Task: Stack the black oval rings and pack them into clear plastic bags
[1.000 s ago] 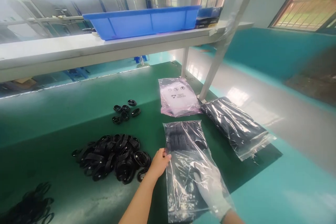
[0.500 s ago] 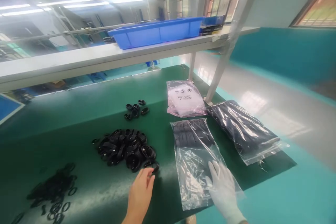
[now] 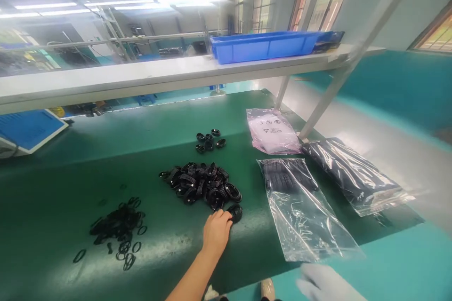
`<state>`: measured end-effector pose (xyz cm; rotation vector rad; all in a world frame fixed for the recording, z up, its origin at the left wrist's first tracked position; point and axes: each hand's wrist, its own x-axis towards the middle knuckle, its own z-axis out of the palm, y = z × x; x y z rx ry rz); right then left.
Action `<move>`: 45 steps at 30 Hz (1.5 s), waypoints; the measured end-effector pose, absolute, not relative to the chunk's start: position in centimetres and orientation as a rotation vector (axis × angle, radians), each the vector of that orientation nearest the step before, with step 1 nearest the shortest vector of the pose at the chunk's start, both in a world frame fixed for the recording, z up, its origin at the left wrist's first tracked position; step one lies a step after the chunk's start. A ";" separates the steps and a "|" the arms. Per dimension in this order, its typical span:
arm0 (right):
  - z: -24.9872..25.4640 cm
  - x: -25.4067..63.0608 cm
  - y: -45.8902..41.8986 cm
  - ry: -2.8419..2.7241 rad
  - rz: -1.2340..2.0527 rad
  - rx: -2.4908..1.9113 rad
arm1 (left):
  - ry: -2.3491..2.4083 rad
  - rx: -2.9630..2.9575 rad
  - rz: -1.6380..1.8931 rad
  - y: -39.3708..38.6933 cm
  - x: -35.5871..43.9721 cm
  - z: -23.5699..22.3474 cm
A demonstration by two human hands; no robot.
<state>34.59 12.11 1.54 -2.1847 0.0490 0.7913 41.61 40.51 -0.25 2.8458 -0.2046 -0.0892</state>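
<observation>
I see the bare left hand (image 3: 217, 230) reaching forward over the green mat (image 3: 169, 254), its fingers curled lightly together and their tips touching a single black coiled ring (image 3: 236, 212) that lies at the near edge of the large pile of black rings (image 3: 201, 186); whether the ring is actually pinched I cannot tell. The gloved right hand (image 3: 326, 283) sits low at the bottom edge of the view, blurred, off the mat and holding nothing that I can make out; its fingers look loosely extended. Just ahead of it lies a clear plastic bag (image 3: 303, 207), flat on the mat, with black parts packed in its far end. To the right of that bag rests a fuller clear bag of black parts (image 3: 356, 174), and beyond it a pink bag (image 3: 272, 130) with printed symbols. A small cluster of rings (image 3: 210, 140) stands apart behind the large pile, and thinner loose black loops (image 3: 118, 228) are scattered to the left. A blue tray (image 3: 263, 46) sits on the white shelf (image 3: 141, 77) above.
</observation>
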 end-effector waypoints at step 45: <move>-1.2 41.8 28.4 0.257 0.715 -1.440 | -0.098 2.718 -0.220 47.8 43.6 0.6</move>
